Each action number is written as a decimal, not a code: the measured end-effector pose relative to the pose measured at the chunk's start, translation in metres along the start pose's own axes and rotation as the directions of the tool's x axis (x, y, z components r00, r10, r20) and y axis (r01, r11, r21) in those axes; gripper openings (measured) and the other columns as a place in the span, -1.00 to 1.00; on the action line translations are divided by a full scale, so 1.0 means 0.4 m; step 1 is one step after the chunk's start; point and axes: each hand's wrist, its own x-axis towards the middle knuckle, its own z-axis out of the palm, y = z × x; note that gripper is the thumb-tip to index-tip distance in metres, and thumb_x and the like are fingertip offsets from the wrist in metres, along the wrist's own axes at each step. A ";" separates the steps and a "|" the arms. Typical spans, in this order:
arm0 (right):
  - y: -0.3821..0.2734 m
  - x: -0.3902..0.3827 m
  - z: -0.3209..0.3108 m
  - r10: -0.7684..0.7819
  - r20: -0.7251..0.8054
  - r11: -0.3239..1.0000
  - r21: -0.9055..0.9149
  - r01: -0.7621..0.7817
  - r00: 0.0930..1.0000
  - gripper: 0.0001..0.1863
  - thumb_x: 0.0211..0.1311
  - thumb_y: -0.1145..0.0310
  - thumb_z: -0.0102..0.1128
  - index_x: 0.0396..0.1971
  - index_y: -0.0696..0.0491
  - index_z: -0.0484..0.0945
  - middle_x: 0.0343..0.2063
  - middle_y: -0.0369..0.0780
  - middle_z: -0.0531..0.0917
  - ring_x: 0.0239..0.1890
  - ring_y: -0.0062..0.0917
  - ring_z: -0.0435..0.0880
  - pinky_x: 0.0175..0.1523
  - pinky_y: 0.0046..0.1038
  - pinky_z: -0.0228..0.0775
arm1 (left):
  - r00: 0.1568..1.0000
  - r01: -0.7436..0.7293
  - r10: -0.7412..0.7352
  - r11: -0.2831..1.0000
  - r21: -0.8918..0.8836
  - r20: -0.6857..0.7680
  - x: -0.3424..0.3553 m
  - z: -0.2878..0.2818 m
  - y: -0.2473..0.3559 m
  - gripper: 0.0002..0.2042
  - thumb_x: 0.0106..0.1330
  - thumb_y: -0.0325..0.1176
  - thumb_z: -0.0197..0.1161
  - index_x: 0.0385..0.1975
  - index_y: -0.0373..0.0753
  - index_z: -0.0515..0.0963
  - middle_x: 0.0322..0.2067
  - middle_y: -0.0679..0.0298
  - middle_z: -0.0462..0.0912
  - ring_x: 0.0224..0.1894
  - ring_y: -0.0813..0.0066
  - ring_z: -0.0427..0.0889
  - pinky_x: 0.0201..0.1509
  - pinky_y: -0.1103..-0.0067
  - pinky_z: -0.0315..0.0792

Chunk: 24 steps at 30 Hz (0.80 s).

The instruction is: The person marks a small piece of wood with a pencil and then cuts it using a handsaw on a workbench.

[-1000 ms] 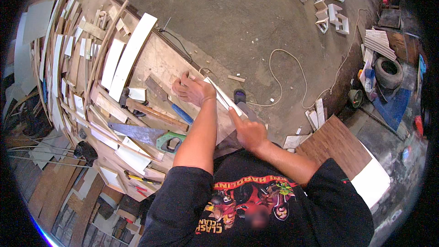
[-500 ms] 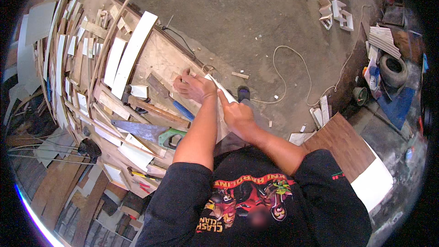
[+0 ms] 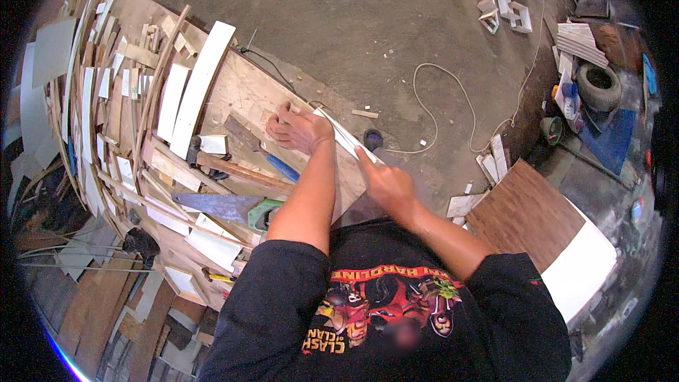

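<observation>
My left hand [image 3: 300,131] is pressed down at the edge of the wooden workbench [image 3: 244,88], fingers curled; what lies under them is hidden. A narrow white strip [image 3: 345,134] slants along the bench edge, from beside my left hand to my right hand. Around its near end my right hand [image 3: 390,182] is closed, with the index finger stretched along it. Left of my hands lie a chisel-like tool with a blue handle [image 3: 283,168], a hammer [image 3: 233,167] and a handsaw [image 3: 219,203] with a green handle.
Long white boards [image 3: 201,88] and many wood strips cover the bench's left side. A pale cord [image 3: 453,78] winds across the floor. White wooden frames [image 3: 513,10] stand far right. A tyre [image 3: 599,87] and a brown panel [image 3: 527,212] lie to the right.
My right hand has drawn back toward the lower right, and more of the white strip shows between my hands. My left hand stays in place on the bench.
</observation>
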 end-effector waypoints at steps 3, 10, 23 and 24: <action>-0.031 0.089 -0.027 0.053 0.071 0.993 0.106 -0.060 0.996 -0.30 0.26 0.42 -0.02 0.45 0.02 0.16 -0.53 0.02 0.71 -0.49 -0.07 0.75 -0.42 0.00 0.58 | 0.999 0.021 -0.022 0.999 0.031 0.033 -0.006 0.014 0.016 -0.62 0.25 -0.38 0.19 0.09 -0.06 0.39 0.16 0.08 0.22 0.37 0.01 0.09 0.34 0.11 0.05; -0.019 0.040 -0.004 -0.013 0.087 1.000 0.017 0.011 0.996 -0.21 0.16 0.46 0.02 0.47 -0.04 0.12 -0.50 0.03 0.71 -0.48 -0.09 0.74 -0.40 -0.06 0.58 | 0.998 0.062 -0.061 0.998 -0.021 0.030 0.002 -0.001 0.009 -0.65 0.29 -0.37 0.17 0.09 -0.07 0.41 0.18 0.08 0.21 0.38 0.04 0.06 0.36 0.11 0.02; -0.011 0.138 0.045 -0.022 -0.038 0.996 0.091 0.025 0.999 -0.24 0.19 0.43 0.03 0.46 0.01 0.14 -0.59 -0.05 0.68 -0.55 -0.14 0.72 -0.47 -0.12 0.57 | 0.998 0.046 -0.045 0.999 -0.008 0.052 -0.007 0.015 0.009 -0.61 0.25 -0.41 0.19 0.10 -0.08 0.40 0.20 0.07 0.19 0.39 0.03 0.05 0.38 0.11 0.01; -0.012 0.167 0.046 0.016 -0.072 0.995 0.097 -0.009 0.997 -0.23 0.18 0.42 0.03 0.47 0.00 0.14 -0.61 -0.06 0.67 -0.56 -0.14 0.72 -0.47 -0.13 0.57 | 0.998 0.038 -0.038 0.999 -0.010 0.054 -0.010 0.018 0.022 -0.61 0.25 -0.41 0.19 0.10 -0.08 0.40 0.20 0.07 0.19 0.39 0.03 0.05 0.38 0.11 0.01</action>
